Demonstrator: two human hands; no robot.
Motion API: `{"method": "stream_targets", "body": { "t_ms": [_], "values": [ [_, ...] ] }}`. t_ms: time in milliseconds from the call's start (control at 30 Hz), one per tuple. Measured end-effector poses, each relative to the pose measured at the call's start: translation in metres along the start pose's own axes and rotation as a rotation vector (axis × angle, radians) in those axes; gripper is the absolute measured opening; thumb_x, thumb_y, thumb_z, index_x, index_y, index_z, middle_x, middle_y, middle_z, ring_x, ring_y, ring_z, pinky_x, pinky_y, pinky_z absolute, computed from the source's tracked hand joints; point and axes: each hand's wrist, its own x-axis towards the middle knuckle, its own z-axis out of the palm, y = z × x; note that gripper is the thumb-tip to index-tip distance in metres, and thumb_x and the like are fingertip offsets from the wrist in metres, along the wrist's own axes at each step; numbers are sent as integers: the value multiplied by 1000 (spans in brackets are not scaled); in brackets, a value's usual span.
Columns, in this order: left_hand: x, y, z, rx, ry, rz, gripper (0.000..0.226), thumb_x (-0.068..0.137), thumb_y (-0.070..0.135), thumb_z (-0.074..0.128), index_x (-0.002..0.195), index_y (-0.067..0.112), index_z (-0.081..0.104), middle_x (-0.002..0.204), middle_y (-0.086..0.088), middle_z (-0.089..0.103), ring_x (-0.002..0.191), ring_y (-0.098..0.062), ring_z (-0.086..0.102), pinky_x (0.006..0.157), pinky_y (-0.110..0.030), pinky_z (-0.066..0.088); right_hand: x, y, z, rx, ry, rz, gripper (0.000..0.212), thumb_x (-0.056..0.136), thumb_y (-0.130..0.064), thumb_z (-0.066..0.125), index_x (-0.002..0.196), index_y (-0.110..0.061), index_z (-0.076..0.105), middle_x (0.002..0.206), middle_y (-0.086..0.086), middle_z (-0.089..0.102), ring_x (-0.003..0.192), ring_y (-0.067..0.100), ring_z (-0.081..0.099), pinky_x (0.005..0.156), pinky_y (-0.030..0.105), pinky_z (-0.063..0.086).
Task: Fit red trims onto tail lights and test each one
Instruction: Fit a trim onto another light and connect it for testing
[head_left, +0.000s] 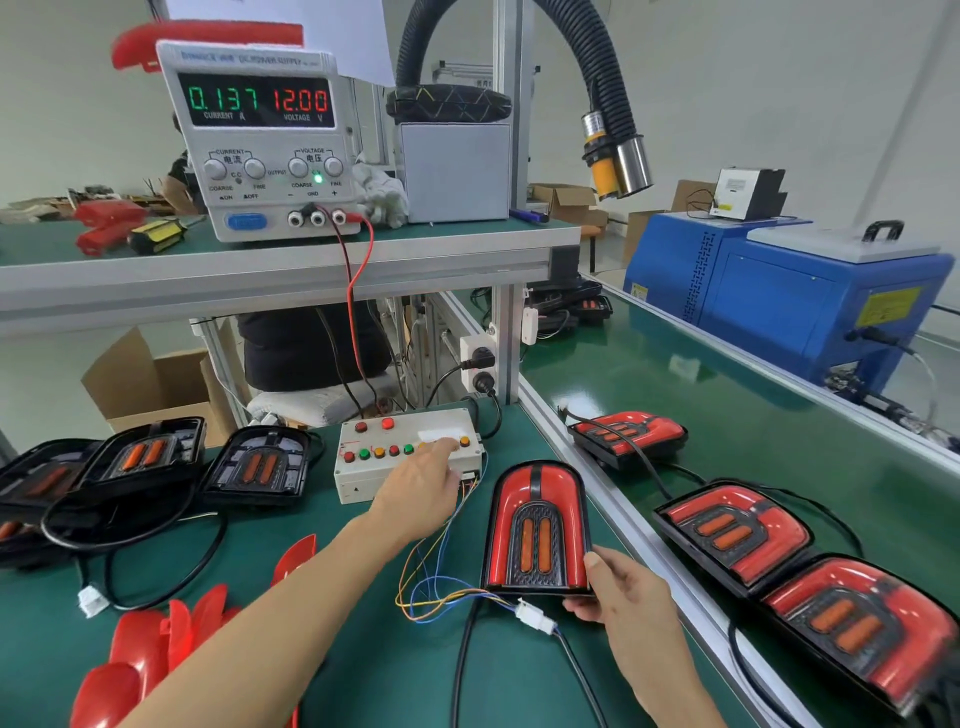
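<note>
Nearest, bottom left: loose red trims (140, 660), heaped on the green mat. Left hand (421, 486): reached forward, forefinger extended onto the button row of the test box (363, 480), holding nothing. Centre: trimmed tail light (537, 525), long axis running away from the person, arched end far, wired through a white connector (535, 618). Right hand (628, 597): thumb and fingers pinching the lamp's near right corner, so this hand is the nearer one for lifting it off. Finished lamps (737, 535) lie further right on the conveyor (675, 374); untrimmed housings (260, 462) wait far left. Shelf above: power supply (265, 140), marked "DC POWER SUPPLY", reading 0.137 CURRENT A, 12.00 VOLTAGE V; knobs lettered COARSE, FINE.
</note>
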Motion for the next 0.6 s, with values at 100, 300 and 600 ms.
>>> {"method": "stream_targets", "body": {
  "t_ms": [100, 300, 600],
  "values": [
    [-34, 17, -12, -173, 39, 133, 15, 100, 23, 55, 107, 16, 66, 96, 2, 70, 91, -13, 65, 84, -35, 53, 3, 2, 1, -43, 8, -7, 22, 106, -26, 53, 106, -24, 74, 85, -1, 79, 73, 19, 76, 64, 20, 58],
    [-100, 41, -7, 341, -26, 514, 30, 81, 54, 62, 94, 27, 62, 89, 12, 64, 98, -16, 57, 86, -34, 48, 8, 5, 2, -108, 27, -7, 32, 106, -37, 50, 95, -25, 78, 76, 4, 78, 72, 21, 75, 72, 36, 60],
    [-104, 46, 10, 419, -1, 367, 23, 100, 40, 51, 112, 21, 54, 109, 1, 60, 111, -27, 51, 95, -39, 33, -29, -13, 0, -270, 248, -120, 22, 96, -55, 53, 94, -34, 59, 88, -8, 68, 76, 12, 69, 62, 22, 52]
  ]
}}
